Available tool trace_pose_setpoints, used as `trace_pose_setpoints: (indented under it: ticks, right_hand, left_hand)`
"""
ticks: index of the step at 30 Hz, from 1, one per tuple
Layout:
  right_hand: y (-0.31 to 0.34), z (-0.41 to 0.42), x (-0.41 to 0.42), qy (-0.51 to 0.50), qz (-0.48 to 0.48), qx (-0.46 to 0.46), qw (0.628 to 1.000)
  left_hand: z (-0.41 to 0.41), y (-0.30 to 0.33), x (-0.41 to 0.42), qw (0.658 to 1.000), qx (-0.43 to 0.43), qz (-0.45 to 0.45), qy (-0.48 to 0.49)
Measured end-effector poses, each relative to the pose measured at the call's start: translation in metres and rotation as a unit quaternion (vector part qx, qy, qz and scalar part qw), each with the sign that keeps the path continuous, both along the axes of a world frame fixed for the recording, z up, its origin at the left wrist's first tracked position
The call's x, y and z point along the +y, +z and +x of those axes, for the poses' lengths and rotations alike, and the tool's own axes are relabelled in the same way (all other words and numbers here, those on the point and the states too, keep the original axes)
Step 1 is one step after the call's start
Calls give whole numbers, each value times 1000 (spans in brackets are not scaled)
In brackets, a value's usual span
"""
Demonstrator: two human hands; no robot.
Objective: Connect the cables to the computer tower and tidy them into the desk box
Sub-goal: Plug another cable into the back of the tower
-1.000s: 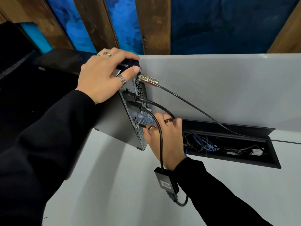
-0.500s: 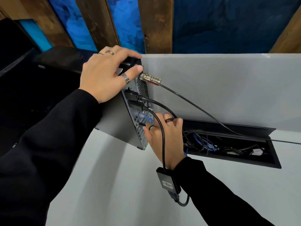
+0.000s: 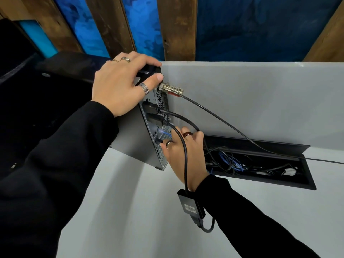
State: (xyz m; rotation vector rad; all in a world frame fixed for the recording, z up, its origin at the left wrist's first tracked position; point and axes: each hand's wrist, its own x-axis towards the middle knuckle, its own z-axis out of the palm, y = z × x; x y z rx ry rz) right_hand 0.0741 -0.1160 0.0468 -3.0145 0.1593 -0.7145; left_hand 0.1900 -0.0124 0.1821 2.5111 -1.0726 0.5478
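Left hand (image 3: 122,86): rested palm-down on the upper rear corner of the computer tower (image 3: 134,135), fingers curled over the top edge, thumb pressed along the back panel; it gripped the case and nothing else.
Right hand (image 3: 183,155): reached in against the lower part of the tower's rear panel, fingers bent toward the ports; their tips were hidden, so whether they pinched a plug could not be told.
Computer tower: stood on the grey surface (image 3: 130,211), tilted, its rear panel turned toward the low grey partition (image 3: 251,101).
Black cables (image 3: 183,120): two thick plugs sat in the upper rear ports; one lead ran down over the back of the right hand to a black adapter block (image 3: 190,205) lying at the right wrist, the other curved toward the desk box.
Blue cable (image 3: 164,134): plugged into the rear panel just beside the right hand's fingers.
Combination lock (image 3: 172,88): fixed to the top of the rear panel just below the left thumb; its thin cable (image 3: 242,134) ran right, across the box lid and off the edge of view.
Desk box (image 3: 279,181): recessed in the surface to the right of the tower, its lid (image 3: 260,146) raised; a tangle of black, blue and white leads lay inside.
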Motion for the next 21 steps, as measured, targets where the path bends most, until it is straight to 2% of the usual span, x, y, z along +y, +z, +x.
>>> trace_pose_setpoints:
  ticks: [6, 8, 12, 16, 19, 21]
  right_hand:
    - [7, -23, -18, 61, -6, 4, 998]
    - [11, -41, -32, 81, 19, -5, 997]
    - [17, -83, -62, 62, 167, -24, 984]
    - [2, -118, -88, -22, 324, -33, 945]
    - [-17, -130, -100, -79, 391, 15, 917]
    - [-30, -138, -105, -93, 412, 55, 905]
  left_hand:
    - [0, -1, 4, 1000, 6, -25, 5]
    - [-7, -4, 9, 998, 18, -58, -12]
    - [-51, -19, 27, 983, 26, -174, -43]
    - [-110, -54, 40, 964, 38, -261, -31]
    - [-147, -97, 46, 930, 154, -332, 14]
    - [-170, -129, 47, 873, 276, -400, 46]
